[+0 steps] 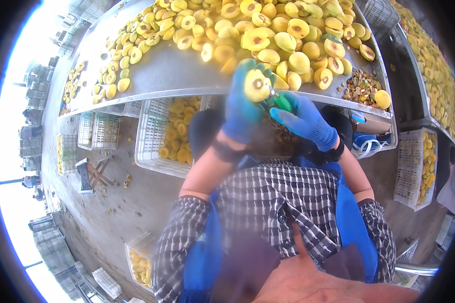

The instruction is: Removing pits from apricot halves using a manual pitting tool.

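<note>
My left hand (241, 103), in a blue glove with a green palm, is closed round a halved yellow peach (258, 86). The cut face looks up and the brown pit area shows in its middle. My right hand (304, 118), gloved alike, grips a small tool with a green handle (283, 103). Its short metal end (273, 93) is right beside the peach half; whether it touches the flesh I cannot tell. Both hands are over the near edge of a metal table (187, 70), where many peach halves (258, 39) are heaped beyond them.
A pile of brown pits (361, 86) lies at the table's right near corner. Below the table stands a white crate (147, 136) of peaches, with another crate (407, 169) at the right. A second heaped table (432, 65) runs along the right. A small wooden stool (98, 174) is on the floor.
</note>
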Demonstrator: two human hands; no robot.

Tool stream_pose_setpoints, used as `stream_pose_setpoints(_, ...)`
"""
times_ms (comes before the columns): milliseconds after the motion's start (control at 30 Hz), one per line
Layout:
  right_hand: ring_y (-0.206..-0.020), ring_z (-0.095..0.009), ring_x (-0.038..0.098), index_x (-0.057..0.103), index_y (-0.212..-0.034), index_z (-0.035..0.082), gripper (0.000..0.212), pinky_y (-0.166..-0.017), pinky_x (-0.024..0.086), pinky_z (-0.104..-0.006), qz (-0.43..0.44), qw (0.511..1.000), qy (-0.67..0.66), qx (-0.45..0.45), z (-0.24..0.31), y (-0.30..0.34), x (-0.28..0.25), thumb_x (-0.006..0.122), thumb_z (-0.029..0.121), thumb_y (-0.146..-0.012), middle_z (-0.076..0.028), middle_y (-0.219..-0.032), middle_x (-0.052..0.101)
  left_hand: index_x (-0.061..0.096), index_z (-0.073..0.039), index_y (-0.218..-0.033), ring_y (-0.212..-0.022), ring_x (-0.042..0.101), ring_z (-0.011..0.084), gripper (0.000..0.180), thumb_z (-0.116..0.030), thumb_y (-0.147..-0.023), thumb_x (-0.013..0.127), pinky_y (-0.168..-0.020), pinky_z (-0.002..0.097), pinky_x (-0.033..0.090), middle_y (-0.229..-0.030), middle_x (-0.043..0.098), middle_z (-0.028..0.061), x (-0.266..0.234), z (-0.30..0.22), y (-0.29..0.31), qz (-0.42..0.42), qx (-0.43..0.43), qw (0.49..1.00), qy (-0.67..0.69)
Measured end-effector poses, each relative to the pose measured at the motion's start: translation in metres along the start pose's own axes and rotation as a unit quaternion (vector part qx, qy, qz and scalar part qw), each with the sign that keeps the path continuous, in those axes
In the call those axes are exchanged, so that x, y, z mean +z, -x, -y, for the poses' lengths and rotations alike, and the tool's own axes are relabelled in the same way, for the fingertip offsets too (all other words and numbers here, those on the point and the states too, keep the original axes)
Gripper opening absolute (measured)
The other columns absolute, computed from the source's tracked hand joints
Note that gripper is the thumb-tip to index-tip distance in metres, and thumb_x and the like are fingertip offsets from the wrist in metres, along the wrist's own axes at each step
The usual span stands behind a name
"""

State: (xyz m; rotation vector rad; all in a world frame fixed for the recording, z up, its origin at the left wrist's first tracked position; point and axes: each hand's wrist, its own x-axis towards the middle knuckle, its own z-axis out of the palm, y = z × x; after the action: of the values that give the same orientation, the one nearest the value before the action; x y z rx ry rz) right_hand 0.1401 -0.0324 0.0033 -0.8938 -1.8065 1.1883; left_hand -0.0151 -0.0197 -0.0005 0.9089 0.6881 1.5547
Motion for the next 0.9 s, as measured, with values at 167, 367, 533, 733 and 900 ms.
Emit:
stream_pose_setpoints(167, -0.077, -0.021, 0.060, 0.060, -0.109, 0.001, 0.027, -0.066, 0.050, -0.0332, -0.084, 0.870, 0.434, -0.218, -0.027, 0.008, 0.002, 0.064, 0.018, -0.089, -0.013, -0.093, 0.064, 0.042, -0.002, -0.132, -0.103, 0.057, 0.0208, 0.035, -0.013, -0.099, 0.046, -0.089, 0.0332, 0.050, -0.117, 0.054, 0.0106, -0.003, 0.004, 0.000, 0.055, 0.120, 0.968, -0.215)
stream_pose_setpoints(367, -0.078, -0.041, 0.062, 0.049, -0.106, 0.001, 0.026, -0.066, 0.048, -0.0467, -0.048, 0.934, 0.350, -0.050, -0.007, 0.006, 0.024, 0.061, 0.019, -0.091, -0.022, -0.084, 0.063, 0.045, -0.002, -0.130, -0.107, 0.056, 0.0203, 0.033, -0.014, -0.100, 0.045, -0.094, 0.0332, 0.047, -0.117, 0.054, 0.0112, -0.006, 0.014, 0.000, 0.006, 0.054, 0.998, -0.042)
stream_pose_setpoints(533, -0.077, -0.041, 0.062, 0.048, -0.106, -0.001, 0.028, -0.066, 0.048, -0.0463, -0.044, 0.966, 0.236, -0.092, -0.012, 0.007, 0.026, 0.060, 0.019, -0.091, -0.023, -0.085, 0.063, 0.048, 0.000, -0.124, -0.105, 0.057, 0.0211, 0.030, -0.017, -0.099, 0.047, -0.092, 0.0335, 0.048, -0.113, 0.056, 0.0114, 0.004, 0.005, 0.009, -0.011, 0.136, 0.975, -0.175)
stream_pose_setpoints(733, -0.084, -0.040, 0.063, 0.053, -0.107, 0.003, 0.024, -0.070, 0.049, -0.0449, 0.036, 0.977, 0.202, -0.060, -0.015, 0.008, -0.004, 0.061, 0.020, -0.091, -0.020, -0.090, 0.063, 0.052, 0.001, -0.116, -0.096, 0.059, 0.0203, 0.024, -0.015, -0.098, 0.049, -0.084, 0.0313, 0.051, -0.108, 0.057, 0.0122, -0.007, -0.004, 0.000, 0.107, 0.058, 0.980, -0.160)
stream_pose_setpoints(900, -0.084, -0.040, 0.062, 0.054, -0.111, 0.004, 0.028, -0.069, 0.049, -0.0458, -0.069, 0.956, 0.283, -0.042, -0.026, 0.016, 0.005, 0.062, 0.022, -0.091, -0.020, -0.090, 0.064, 0.053, -0.001, -0.117, -0.090, 0.060, 0.0180, 0.024, -0.016, -0.097, 0.051, -0.079, 0.0282, 0.051, -0.104, 0.059, 0.0109, -0.009, 0.017, -0.005, 0.110, 0.184, 0.936, -0.279)
